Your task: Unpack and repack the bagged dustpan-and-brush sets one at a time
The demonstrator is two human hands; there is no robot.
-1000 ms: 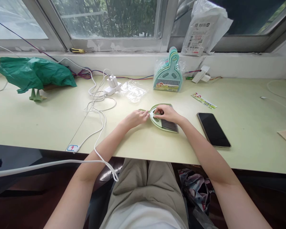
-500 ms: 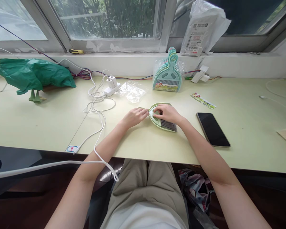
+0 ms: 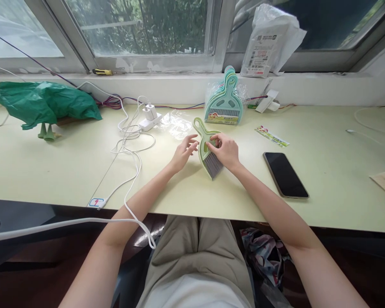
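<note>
A small green dustpan [image 3: 201, 159] with a matching hand brush [image 3: 213, 165] nested in it stands tilted over the table, handles pointing up and away, grey bristles toward me. My right hand [image 3: 227, 151] grips the pair at its right side, thumb across the front of the brush. On the other side, my left hand [image 3: 181, 155] is open, fingers spread close to the dustpan's left edge and holding nothing. Behind them, against the wall, leans a stack of similar turquoise dustpan-and-brush sets [image 3: 225, 100] in clear wrapping.
A black phone [image 3: 285, 175] and a printed label strip [image 3: 271, 135] lie to the right. Crumpled clear plastic [image 3: 177, 124], a white power strip [image 3: 150, 121] and looped white cables [image 3: 128, 149] are at left. A green plastic bag [image 3: 45, 102] sits farther left.
The dustpan and brush have turned so the handles point away from me instead of left. My left hand has let go of the handle end and opened; my right hand keeps hold.
</note>
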